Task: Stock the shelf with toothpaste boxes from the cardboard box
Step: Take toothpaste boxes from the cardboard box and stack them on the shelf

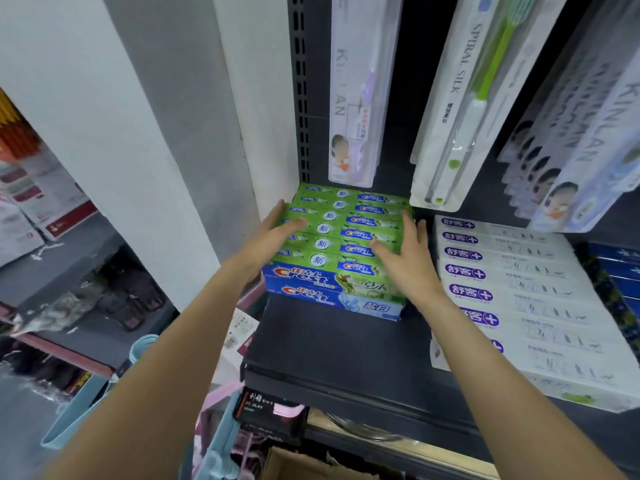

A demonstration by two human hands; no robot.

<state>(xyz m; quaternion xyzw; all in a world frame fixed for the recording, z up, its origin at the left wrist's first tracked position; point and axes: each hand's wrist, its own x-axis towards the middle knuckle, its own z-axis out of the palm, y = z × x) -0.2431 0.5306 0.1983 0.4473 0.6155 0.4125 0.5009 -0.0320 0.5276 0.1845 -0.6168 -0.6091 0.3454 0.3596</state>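
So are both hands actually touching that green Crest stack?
Touching. The head view shows the left hand and right hand lying flat on the green Crest stack.

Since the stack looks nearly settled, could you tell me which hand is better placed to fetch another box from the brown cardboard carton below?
Probably the right hand: the brown cardboard carton shows bottom centre, nearer that arm, while the left hand braces the green Crest toothpaste boxes beside the white wall.
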